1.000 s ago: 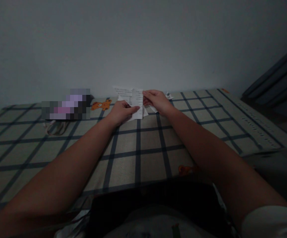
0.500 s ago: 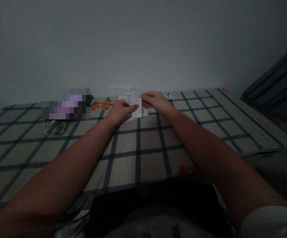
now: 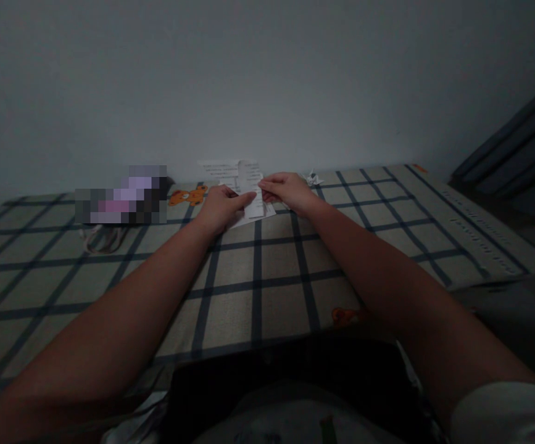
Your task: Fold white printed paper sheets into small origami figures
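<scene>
Between my two hands is a sheet of printed paper (image 3: 250,176), with a narrow upright strip of it folded over. My left hand (image 3: 221,206) grips it from the left, the thumb lying across the folded strip. At the strip's right edge, my right hand (image 3: 288,188) pinches the paper between thumb and fingers. More white paper shows beneath, near the checked cloth; whether it is the same sheet I cannot tell. A small crumpled or folded white paper piece (image 3: 313,179) lies just beyond my right hand.
The checked cloth (image 3: 276,253) with bear prints covers the surface up to a grey wall (image 3: 267,80). On the left sits a blurred-out purple and black object (image 3: 131,194), a pale looped cord (image 3: 105,239) in front of it. A dark curtain (image 3: 521,148) hangs at right.
The paper and both hands have shifted slightly left. The folded strip leans a little more to the left at its top. Both hands keep their grip.
</scene>
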Available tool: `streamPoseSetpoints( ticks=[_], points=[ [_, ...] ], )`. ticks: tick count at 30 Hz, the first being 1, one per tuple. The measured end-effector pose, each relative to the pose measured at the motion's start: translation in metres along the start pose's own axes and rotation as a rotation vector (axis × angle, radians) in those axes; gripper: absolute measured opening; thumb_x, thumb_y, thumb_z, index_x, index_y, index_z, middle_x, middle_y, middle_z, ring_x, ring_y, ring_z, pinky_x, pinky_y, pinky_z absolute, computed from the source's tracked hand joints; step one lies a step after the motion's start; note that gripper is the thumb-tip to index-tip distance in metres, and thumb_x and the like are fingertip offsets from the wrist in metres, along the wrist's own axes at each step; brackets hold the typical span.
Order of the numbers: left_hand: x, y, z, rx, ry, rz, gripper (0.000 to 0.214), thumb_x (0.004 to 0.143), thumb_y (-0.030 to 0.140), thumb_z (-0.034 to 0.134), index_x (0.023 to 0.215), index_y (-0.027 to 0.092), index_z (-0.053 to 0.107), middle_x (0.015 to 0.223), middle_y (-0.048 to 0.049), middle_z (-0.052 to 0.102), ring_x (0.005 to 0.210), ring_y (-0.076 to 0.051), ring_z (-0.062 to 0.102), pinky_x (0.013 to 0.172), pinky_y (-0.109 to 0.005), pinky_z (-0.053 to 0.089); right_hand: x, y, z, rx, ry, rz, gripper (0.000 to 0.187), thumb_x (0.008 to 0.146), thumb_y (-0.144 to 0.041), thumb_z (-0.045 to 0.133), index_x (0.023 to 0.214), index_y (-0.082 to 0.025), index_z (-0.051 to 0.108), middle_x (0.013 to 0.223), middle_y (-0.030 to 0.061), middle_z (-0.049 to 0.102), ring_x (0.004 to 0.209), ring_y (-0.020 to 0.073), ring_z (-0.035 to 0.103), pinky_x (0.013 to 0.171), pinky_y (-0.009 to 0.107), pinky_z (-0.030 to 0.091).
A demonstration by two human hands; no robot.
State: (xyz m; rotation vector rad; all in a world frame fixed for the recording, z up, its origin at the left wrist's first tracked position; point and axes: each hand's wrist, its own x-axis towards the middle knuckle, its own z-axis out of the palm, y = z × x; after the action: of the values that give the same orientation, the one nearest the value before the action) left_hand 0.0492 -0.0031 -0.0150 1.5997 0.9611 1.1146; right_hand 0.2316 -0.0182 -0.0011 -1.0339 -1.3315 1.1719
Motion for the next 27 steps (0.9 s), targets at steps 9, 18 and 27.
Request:
streamPoseSetpoints(
  ticks=[9, 18, 27],
  points=[
    [0.0036, -0.0017, -0.0018, -0.023, 0.018, 0.067, 0.039, 0.067, 0.039, 0.08, 0.093, 0.01, 0.076, 0.102, -0.0144, 0.076, 0.085, -0.022, 0.071, 0.082, -0.033, 0.056, -0.0029, -0.0029, 0.0028, 0.032, -0.013, 0.031, 0.012, 0.088, -0.016, 0.064, 0.078, -0.014, 0.069, 0.068, 0.0011, 0.068, 0.06, 0.0072, 0.061, 0.061, 0.019, 0.053],
    [0.0029, -0.0008, -0.0003, -0.051, 0.023, 0.07, 0.038, 0.069, 0.041, 0.079, 0.092, 0.011, 0.076, 0.102, -0.0137, 0.076, 0.088, -0.024, 0.072, 0.084, -0.035, 0.056, -0.0003, 0.0008, 0.0011, -0.001, -0.005, 0.011, 0.009, 0.085, -0.015, 0.067, 0.076, -0.014, 0.07, 0.066, 0.0007, 0.066, 0.057, 0.0069, 0.059, 0.06, 0.019, 0.052],
    [0.0076, -0.0038, -0.0017, -0.102, 0.032, 0.09, 0.039, 0.07, 0.043, 0.078, 0.094, 0.012, 0.075, 0.107, -0.014, 0.075, 0.093, -0.023, 0.071, 0.089, -0.035, 0.055, -0.0034, 0.0014, 0.0026, 0.041, -0.051, 0.021, 0.009, 0.084, -0.017, 0.068, 0.075, -0.015, 0.07, 0.068, 0.0009, 0.069, 0.058, 0.0068, 0.059, 0.058, 0.017, 0.051]
  ],
)
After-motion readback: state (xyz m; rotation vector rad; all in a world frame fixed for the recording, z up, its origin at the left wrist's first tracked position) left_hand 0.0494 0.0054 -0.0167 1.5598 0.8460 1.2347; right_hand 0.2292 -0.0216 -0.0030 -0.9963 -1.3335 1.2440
